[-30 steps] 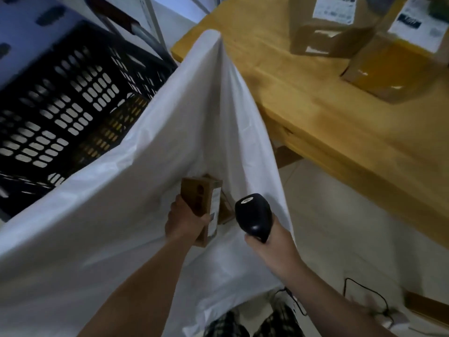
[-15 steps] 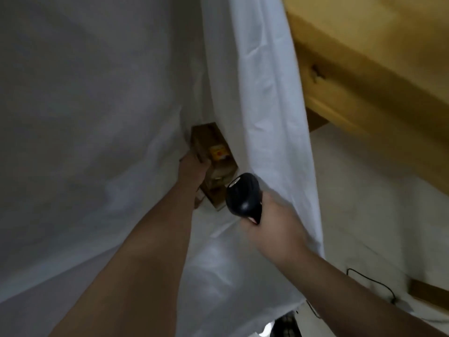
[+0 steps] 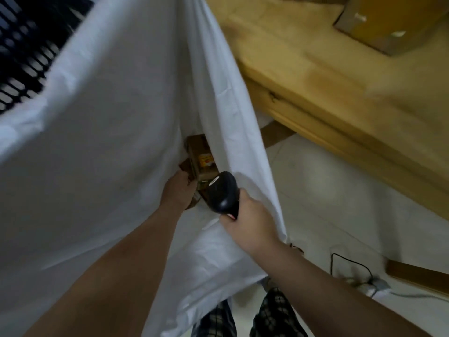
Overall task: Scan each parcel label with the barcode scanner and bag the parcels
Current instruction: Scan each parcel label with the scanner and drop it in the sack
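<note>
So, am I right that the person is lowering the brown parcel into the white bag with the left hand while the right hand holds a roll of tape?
Not quite: the right hand holds a black barcode scanner, not a roll of tape, as the head view shows. The rest stands: the left hand has the brown parcel in the mouth of the white bag.

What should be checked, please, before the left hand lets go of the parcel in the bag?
1. Parcel inside the bag mouth: ok.
2. Left hand on the parcel: ok.
3. Right hand holds the scanner and the bag's edge: ok.
4. Label scanned: cannot tell.
5. Room below the parcel: cannot tell, hidden by the bag.
6. Another parcel, a box, waits on the table: ok.
</note>
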Motion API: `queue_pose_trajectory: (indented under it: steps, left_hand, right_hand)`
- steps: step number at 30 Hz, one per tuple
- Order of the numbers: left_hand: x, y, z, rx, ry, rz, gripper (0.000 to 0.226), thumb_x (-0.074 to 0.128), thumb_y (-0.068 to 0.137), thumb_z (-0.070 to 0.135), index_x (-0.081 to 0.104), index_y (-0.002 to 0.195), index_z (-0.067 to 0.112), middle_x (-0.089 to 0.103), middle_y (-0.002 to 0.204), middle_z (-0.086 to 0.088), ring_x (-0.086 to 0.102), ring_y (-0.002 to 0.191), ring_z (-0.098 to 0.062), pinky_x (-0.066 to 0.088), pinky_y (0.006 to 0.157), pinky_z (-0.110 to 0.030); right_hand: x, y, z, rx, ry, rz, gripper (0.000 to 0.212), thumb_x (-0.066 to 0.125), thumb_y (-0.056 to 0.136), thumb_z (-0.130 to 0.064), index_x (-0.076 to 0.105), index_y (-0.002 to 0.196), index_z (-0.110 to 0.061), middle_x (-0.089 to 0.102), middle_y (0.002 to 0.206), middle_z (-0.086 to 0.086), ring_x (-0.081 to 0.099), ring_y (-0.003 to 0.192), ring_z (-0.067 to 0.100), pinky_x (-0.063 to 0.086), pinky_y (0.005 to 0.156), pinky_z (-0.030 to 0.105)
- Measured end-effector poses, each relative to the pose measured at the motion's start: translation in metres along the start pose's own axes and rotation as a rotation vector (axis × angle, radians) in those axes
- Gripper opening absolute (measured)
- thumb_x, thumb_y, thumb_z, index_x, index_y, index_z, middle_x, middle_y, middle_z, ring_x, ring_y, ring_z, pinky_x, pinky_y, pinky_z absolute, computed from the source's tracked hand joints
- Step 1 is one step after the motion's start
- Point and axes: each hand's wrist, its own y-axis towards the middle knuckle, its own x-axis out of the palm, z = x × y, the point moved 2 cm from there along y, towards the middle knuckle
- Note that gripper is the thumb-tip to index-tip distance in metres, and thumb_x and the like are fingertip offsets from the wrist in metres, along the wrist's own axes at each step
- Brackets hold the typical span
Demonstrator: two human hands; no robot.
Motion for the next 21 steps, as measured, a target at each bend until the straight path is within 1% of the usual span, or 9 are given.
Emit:
queue_pose_trajectory:
  steps: [2, 4, 7, 10, 12, 15, 17, 19, 21]
  left_hand:
    - [-0.010, -0.025, 0.004, 0.078, 0.089, 0.015, 0.027, 0.049, 0.098, 0.020, 0.057, 0.118, 0.004, 0.061, 0.116, -0.014, 0.057, 0.108, -0.033, 0.042, 0.084, -0.032]
    - [-0.022, -0.052, 0.012, 0.204, 0.253, 0.021, 0.022, 0.047, 0.096, 0.021, 0.056, 0.112, 0.009, 0.060, 0.108, -0.010, 0.058, 0.101, -0.031, 0.042, 0.076, -0.030]
    - [-0.043, -0.092, 0.041, 0.375, 0.456, 0.034, 0.021, 0.044, 0.097, 0.022, 0.053, 0.114, 0.014, 0.055, 0.111, -0.009, 0.054, 0.100, -0.030, 0.042, 0.070, -0.033]
    - [-0.067, -0.129, 0.088, 0.541, 0.522, 0.068, 0.034, 0.041, 0.098, 0.023, 0.047, 0.131, 0.017, 0.050, 0.126, -0.007, 0.049, 0.112, -0.029, 0.046, 0.084, -0.038]
    - [-0.079, -0.151, 0.121, 0.655, 0.562, 0.090, 0.040, 0.039, 0.099, 0.023, 0.042, 0.139, 0.018, 0.048, 0.133, -0.005, 0.047, 0.118, -0.027, 0.045, 0.091, -0.039]
    - [-0.091, -0.175, 0.174, 0.762, 0.591, 0.132, 0.042, 0.040, 0.100, 0.025, 0.040, 0.141, 0.016, 0.046, 0.136, -0.004, 0.045, 0.122, -0.024, 0.044, 0.091, -0.036]
    - [-0.095, -0.189, 0.210, 0.829, 0.574, 0.159, 0.039, 0.040, 0.100, 0.025, 0.042, 0.138, 0.016, 0.048, 0.133, -0.004, 0.046, 0.120, -0.024, 0.044, 0.090, -0.036]
    - [-0.094, -0.201, 0.247, 0.891, 0.568, 0.159, 0.041, 0.040, 0.100, 0.025, 0.041, 0.140, 0.016, 0.048, 0.134, -0.003, 0.046, 0.121, -0.024, 0.045, 0.091, -0.037]
    - [-0.090, -0.211, 0.280, 0.936, 0.577, 0.158, 0.045, 0.042, 0.100, 0.026, 0.038, 0.143, 0.017, 0.045, 0.138, -0.002, 0.044, 0.123, -0.023, 0.045, 0.092, -0.036]
  right_hand:
    - [-0.011, -0.013, -0.003, 0.018, 0.039, 0.031, 0.033, 0.062, 0.088, -0.031, 0.049, 0.116, -0.018, 0.060, 0.089, -0.001, 0.063, 0.089, 0.022, 0.044, 0.067, 0.029]
    - [-0.027, -0.029, -0.005, 0.043, 0.075, 0.063, 0.034, 0.063, 0.088, -0.031, 0.049, 0.116, -0.017, 0.063, 0.093, 0.003, 0.062, 0.089, 0.024, 0.047, 0.068, 0.031]
    - [-0.056, -0.054, -0.005, 0.082, 0.116, 0.122, 0.033, 0.065, 0.086, -0.029, 0.053, 0.114, -0.016, 0.065, 0.093, 0.004, 0.063, 0.087, 0.026, 0.049, 0.069, 0.031]
    - [-0.090, -0.077, 0.003, 0.141, 0.169, 0.192, 0.031, 0.067, 0.085, -0.027, 0.055, 0.112, -0.016, 0.061, 0.085, -0.001, 0.062, 0.083, 0.022, 0.043, 0.064, 0.027]
    - [-0.119, -0.089, 0.009, 0.163, 0.196, 0.249, 0.029, 0.067, 0.086, -0.027, 0.055, 0.110, -0.016, 0.061, 0.083, -0.001, 0.062, 0.082, 0.022, 0.040, 0.060, 0.026]
    - [-0.169, -0.102, 0.016, 0.148, 0.256, 0.343, 0.019, 0.064, 0.089, -0.021, 0.049, 0.100, -0.017, 0.055, 0.074, -0.003, 0.054, 0.073, 0.019, 0.034, 0.049, 0.021]
    - [-0.199, -0.109, 0.022, 0.146, 0.301, 0.419, 0.019, 0.064, 0.089, -0.019, 0.047, 0.095, -0.018, 0.054, 0.073, 0.000, 0.054, 0.072, 0.022, 0.034, 0.052, 0.028]
    - [-0.230, -0.116, 0.031, 0.154, 0.357, 0.508, 0.017, 0.065, 0.087, -0.019, 0.049, 0.090, -0.017, 0.053, 0.069, -0.001, 0.054, 0.069, 0.023, 0.033, 0.053, 0.028]
    - [-0.256, -0.121, 0.041, 0.149, 0.432, 0.574, 0.019, 0.065, 0.084, -0.017, 0.047, 0.081, -0.020, 0.046, 0.062, -0.006, 0.048, 0.060, 0.017, 0.030, 0.051, 0.027]
